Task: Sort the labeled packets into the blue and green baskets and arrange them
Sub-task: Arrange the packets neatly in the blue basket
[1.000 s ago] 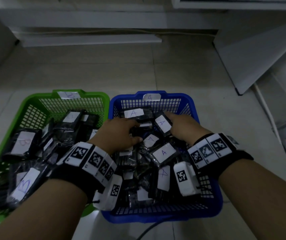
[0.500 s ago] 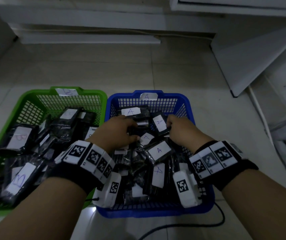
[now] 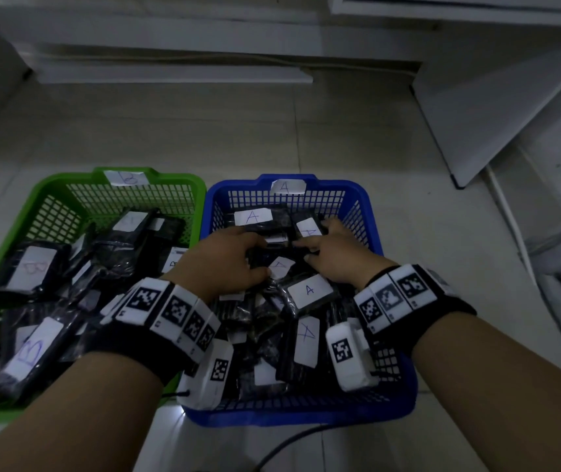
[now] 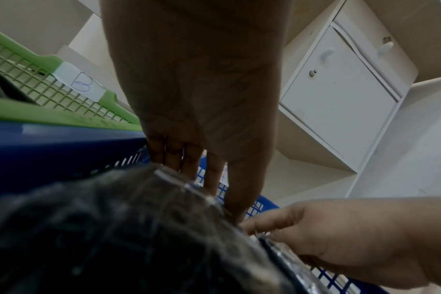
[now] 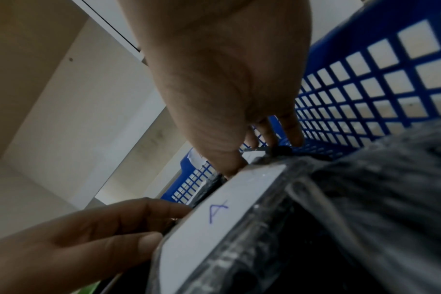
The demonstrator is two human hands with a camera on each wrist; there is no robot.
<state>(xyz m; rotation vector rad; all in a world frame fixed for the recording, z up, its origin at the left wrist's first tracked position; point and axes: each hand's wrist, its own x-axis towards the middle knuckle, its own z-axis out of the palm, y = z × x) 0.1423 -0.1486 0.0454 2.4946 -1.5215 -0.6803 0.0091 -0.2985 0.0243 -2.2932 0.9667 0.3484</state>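
A blue basket (image 3: pixel 357 190) tagged A holds several black packets with white A labels (image 3: pixel 309 290). To its left stands a green basket (image 3: pixel 68 181) tagged B, with packets labelled B (image 3: pixel 32 352). Both hands are inside the blue basket. My left hand (image 3: pixel 228 257) lies on the pile with straight fingers, also seen in the left wrist view (image 4: pixel 189 159) touching a black packet (image 4: pixel 139 228). My right hand (image 3: pixel 333 253) spreads its fingers over the far packets. In the right wrist view its thumb (image 5: pixel 229 167) touches the edge of an A packet (image 5: pixel 214 218).
The baskets sit side by side on a pale tiled floor (image 3: pixel 204 131). A white board (image 3: pixel 493 114) leans at the right and a white cabinet (image 4: pixel 340 99) stands behind. A dark cable (image 3: pixel 289 447) runs on the floor in front of the blue basket.
Both hands stay on the far packets in the blue basket. The right hand's fingers have spread out and reach a little to the left; the left hand has hardly shifted.
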